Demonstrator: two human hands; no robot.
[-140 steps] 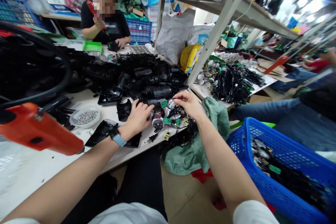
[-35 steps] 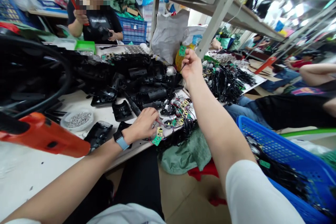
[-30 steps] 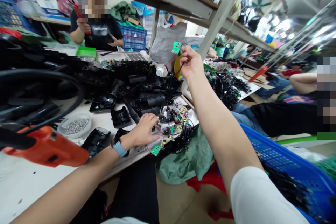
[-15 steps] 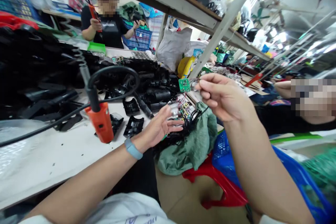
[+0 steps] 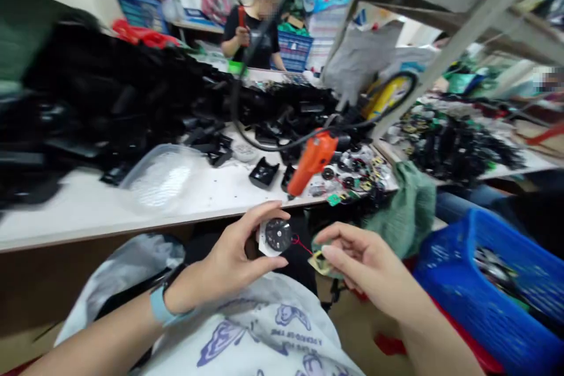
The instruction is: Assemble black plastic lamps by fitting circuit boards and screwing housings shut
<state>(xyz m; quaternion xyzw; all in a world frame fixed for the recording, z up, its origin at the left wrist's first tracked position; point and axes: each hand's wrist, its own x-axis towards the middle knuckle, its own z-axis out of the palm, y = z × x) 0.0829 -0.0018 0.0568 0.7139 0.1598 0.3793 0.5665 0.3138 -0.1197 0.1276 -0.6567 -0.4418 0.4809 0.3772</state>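
In front of my lap, my left hand (image 5: 247,241) is closed around a small round black fan-like part (image 5: 278,235) set on a white base. Thumb and fingers grip it from its edges. A thin red wire (image 5: 303,243) runs from it toward my right hand (image 5: 352,258). That hand pinches a small yellowish part (image 5: 321,261), partly hidden by the fingers, and I cannot make out its exact kind. Above the hands hangs an orange electric screwdriver (image 5: 312,161) on a black cable, touched by neither hand.
A clear plastic tub (image 5: 161,176) and a black plastic shell (image 5: 264,173) sit on the white table (image 5: 97,211). Black parts (image 5: 132,88) are heaped behind. Small electronics (image 5: 352,173) lie at the table's right end. A blue basket (image 5: 445,264) stands lower right. A co-worker (image 5: 253,29) works opposite.
My view has swung left. Both hands have come down toward my lap. My left hand, open before, now grips the round part; the green circuit board has left my right fingertips.
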